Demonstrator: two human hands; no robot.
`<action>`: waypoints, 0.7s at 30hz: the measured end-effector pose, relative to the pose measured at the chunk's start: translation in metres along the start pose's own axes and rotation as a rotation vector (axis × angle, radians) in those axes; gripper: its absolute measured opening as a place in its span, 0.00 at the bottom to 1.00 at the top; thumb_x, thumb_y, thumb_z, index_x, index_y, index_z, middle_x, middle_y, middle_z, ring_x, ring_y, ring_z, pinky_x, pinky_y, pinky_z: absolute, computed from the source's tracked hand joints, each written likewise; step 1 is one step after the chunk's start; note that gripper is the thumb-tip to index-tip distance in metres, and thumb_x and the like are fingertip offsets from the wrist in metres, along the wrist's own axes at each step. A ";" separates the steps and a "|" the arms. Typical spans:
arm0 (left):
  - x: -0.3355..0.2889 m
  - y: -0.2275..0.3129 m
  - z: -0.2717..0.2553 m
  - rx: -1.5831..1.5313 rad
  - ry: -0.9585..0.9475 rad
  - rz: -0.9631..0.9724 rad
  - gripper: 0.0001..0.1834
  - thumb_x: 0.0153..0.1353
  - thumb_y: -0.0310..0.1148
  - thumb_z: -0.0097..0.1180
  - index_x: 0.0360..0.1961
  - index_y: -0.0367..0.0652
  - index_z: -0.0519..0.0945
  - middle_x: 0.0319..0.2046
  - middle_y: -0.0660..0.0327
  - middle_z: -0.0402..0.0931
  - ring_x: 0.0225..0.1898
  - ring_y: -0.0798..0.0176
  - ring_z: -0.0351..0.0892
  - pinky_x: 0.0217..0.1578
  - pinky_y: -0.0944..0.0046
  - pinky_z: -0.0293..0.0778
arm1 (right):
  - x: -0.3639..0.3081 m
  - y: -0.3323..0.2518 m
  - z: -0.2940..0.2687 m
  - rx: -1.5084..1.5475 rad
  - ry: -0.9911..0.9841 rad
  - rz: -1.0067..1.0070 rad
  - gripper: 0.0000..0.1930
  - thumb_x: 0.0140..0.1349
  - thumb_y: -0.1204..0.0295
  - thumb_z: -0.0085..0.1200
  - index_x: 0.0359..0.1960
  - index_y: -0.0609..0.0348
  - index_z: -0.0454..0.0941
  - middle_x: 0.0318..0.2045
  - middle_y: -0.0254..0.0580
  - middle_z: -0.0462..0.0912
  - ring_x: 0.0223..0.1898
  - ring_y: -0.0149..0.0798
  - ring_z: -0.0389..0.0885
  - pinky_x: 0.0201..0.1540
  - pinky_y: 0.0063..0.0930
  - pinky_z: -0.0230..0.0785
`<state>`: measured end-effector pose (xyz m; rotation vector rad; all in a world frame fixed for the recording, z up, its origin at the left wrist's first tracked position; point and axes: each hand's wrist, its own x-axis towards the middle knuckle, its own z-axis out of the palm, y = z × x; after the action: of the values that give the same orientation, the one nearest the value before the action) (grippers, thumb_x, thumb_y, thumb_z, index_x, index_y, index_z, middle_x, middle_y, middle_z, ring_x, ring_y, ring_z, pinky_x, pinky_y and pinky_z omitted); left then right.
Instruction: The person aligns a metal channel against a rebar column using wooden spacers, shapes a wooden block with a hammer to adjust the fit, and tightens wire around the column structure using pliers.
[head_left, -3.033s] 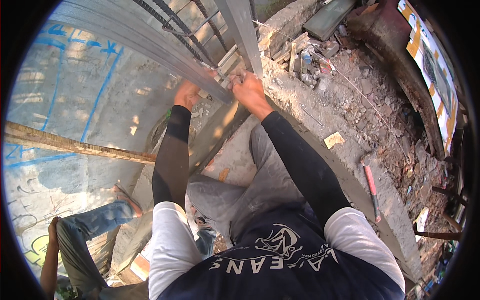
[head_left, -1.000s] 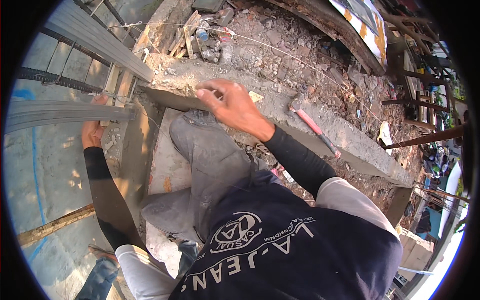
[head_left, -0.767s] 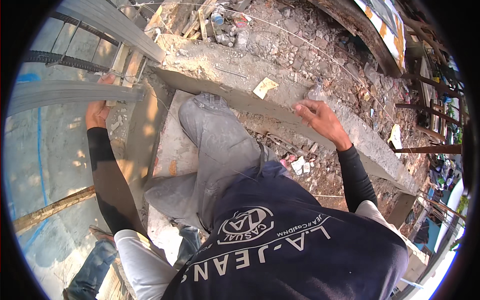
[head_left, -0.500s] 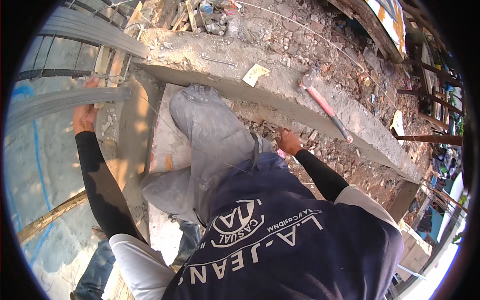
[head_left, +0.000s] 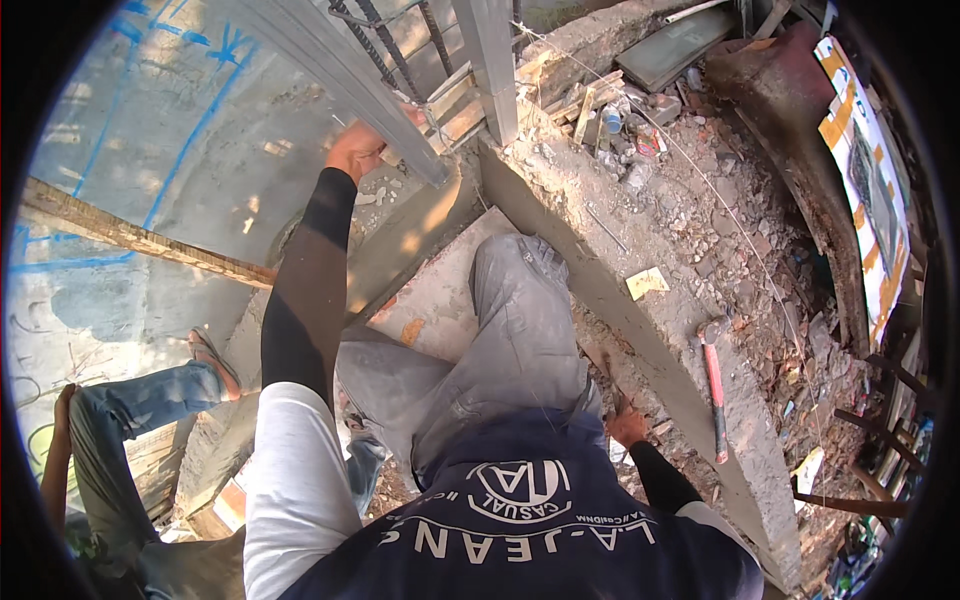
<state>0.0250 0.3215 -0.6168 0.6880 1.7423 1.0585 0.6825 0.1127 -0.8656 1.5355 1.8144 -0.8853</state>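
My left hand (head_left: pixel 362 150) reaches up at the left, partly behind a grey metal channel (head_left: pixel 350 85). Its fingers go toward wooden slats (head_left: pixel 455 108) tied at the post's foot; the channel hides most of them. Low on the right, my right hand (head_left: pixel 628 426) is closed beside my thigh, in the gap along a grey cement-faced low wall (head_left: pixel 640 335). A thin, dull object seems to stick out from its fingers, too unclear to name. On the wall's top, apart from both hands, lies a hammer (head_left: pixel 714 390) with a red and black handle.
Steel rebar (head_left: pixel 385 45) and a second metal channel (head_left: pixel 487 65) rise at the top. Rubble (head_left: pixel 725 230) and a taut string lie beyond the wall. A wooden beam (head_left: pixel 140 230) crosses at left. Another person's leg and sandalled foot (head_left: pixel 215 365) are at lower left.
My view has swung left, so everything sits further right in the picture. My left hand stays by the slats and channel. My right hand is lower, nearer my hip. The other person shows more.
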 end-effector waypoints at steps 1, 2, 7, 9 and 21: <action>0.016 0.003 0.015 -0.042 -0.031 0.023 0.14 0.58 0.36 0.71 0.43 0.48 0.81 0.34 0.70 0.79 0.34 0.73 0.78 0.31 0.68 0.75 | 0.011 0.050 0.037 -0.015 0.241 -0.127 0.29 0.65 0.57 0.46 0.63 0.65 0.67 0.44 0.65 0.83 0.41 0.63 0.83 0.46 0.51 0.76; 0.016 -0.007 -0.007 -0.012 -0.017 -0.014 0.20 0.54 0.40 0.74 0.46 0.48 0.82 0.47 0.64 0.77 0.51 0.64 0.71 0.48 0.54 0.64 | 0.006 0.028 0.006 0.519 -0.097 -0.019 0.26 0.66 0.57 0.48 0.55 0.69 0.74 0.35 0.56 0.85 0.35 0.51 0.84 0.42 0.43 0.76; 0.001 0.007 0.011 -0.030 -0.077 0.121 0.22 0.55 0.40 0.73 0.49 0.45 0.83 0.50 0.61 0.81 0.58 0.63 0.75 0.63 0.61 0.63 | -0.103 -0.061 -0.181 0.656 -0.174 -0.221 0.20 0.69 0.65 0.52 0.59 0.61 0.75 0.32 0.39 0.83 0.34 0.33 0.81 0.35 0.29 0.74; -0.008 0.013 0.008 -0.033 -0.104 0.094 0.23 0.53 0.42 0.74 0.49 0.47 0.83 0.50 0.61 0.79 0.58 0.61 0.72 0.62 0.57 0.61 | -0.119 -0.113 -0.246 0.660 -0.190 -0.294 0.24 0.70 0.68 0.51 0.67 0.53 0.70 0.36 0.39 0.83 0.36 0.32 0.81 0.32 0.27 0.76; 0.019 -0.011 0.000 -0.061 -0.145 0.168 0.21 0.57 0.41 0.72 0.50 0.46 0.82 0.49 0.63 0.80 0.57 0.65 0.73 0.62 0.59 0.62 | -0.032 -0.304 -0.375 0.767 -0.444 -0.660 0.32 0.69 0.69 0.47 0.75 0.44 0.56 0.54 0.52 0.78 0.44 0.38 0.84 0.38 0.30 0.86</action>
<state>0.0179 0.3314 -0.6349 0.8622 1.5428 1.1421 0.3789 0.3600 -0.5819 0.9447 1.7266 -2.2323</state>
